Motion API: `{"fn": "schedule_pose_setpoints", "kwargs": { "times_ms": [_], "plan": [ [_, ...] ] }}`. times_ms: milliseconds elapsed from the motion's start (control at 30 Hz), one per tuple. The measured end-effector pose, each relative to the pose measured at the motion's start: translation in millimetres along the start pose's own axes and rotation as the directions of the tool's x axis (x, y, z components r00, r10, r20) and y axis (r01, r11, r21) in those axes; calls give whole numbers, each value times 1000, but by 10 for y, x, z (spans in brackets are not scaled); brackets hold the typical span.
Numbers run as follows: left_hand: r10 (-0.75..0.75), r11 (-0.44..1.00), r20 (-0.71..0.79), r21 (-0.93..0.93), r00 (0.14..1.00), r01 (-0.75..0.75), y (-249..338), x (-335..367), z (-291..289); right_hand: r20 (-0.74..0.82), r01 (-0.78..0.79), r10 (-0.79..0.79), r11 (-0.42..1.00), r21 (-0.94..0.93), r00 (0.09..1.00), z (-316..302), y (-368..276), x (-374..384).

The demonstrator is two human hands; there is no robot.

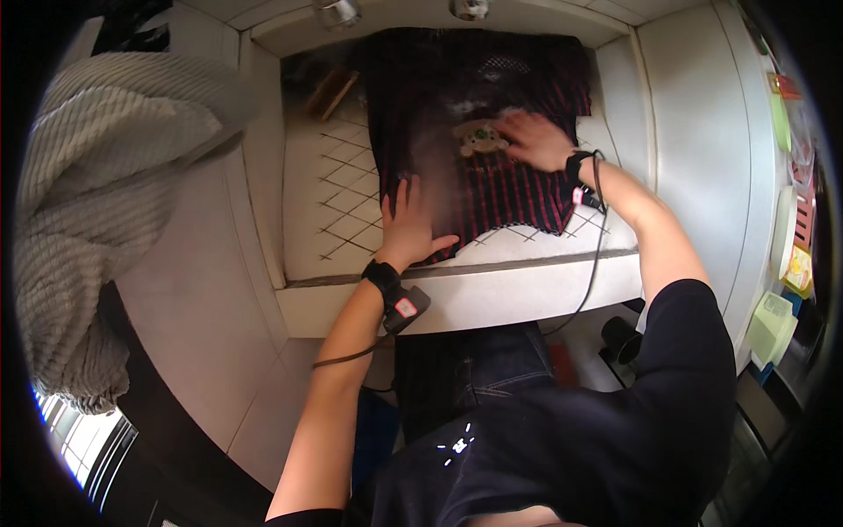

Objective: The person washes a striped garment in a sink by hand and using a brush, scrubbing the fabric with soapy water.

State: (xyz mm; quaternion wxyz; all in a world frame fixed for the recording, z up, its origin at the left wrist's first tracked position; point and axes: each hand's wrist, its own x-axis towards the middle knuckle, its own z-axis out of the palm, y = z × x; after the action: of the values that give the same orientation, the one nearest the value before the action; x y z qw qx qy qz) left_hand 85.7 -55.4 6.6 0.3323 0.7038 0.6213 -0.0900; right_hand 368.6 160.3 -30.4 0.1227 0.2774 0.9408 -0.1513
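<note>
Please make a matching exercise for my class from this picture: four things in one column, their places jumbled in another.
Things
1. left hand
2. right hand
3. striped garment
4. ribbed grey cloth

Places
A. beside the pale animal-face print
B. far left of the picture
C. at the garment's lower left
D. laid out in the white sink

Pairs: 1-C, 2-A, 3-D, 4-B

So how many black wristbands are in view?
2. One black wristband sits just behind the left hand, which is on the striped garment; the other wristband sits just behind the right hand.
</note>
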Motion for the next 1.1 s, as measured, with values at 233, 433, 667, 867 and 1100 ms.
{"fn": "schedule_pose_setpoints", "kwargs": {
  "times_ms": [233, 433, 667, 867, 1100],
  "plan": [
    [8, 997, -118, -77, 993, -17, 0, -3, 87, -231, -32, 58, 993, 115, 971, -273, -338, 1196],
    [31, 998, -219, -44, 975, -41, 1, -31, 157, -431, 305, -279, 952, -10, 858, -393, -1304, 2761],
    [34, 997, -289, -60, 957, -54, 5, -25, 211, -295, 88, -167, 960, -265, 941, -103, -1576, 3375],
    [63, 992, -291, -87, 955, -92, 15, -45, 132, -457, 292, -135, 910, 293, 879, -512, -1677, 2671],
    [89, 996, -128, 8, 988, -88, 22, -55, 54, -211, 386, -351, 909, 159, 912, -246, -1146, 605]
  ]
}}
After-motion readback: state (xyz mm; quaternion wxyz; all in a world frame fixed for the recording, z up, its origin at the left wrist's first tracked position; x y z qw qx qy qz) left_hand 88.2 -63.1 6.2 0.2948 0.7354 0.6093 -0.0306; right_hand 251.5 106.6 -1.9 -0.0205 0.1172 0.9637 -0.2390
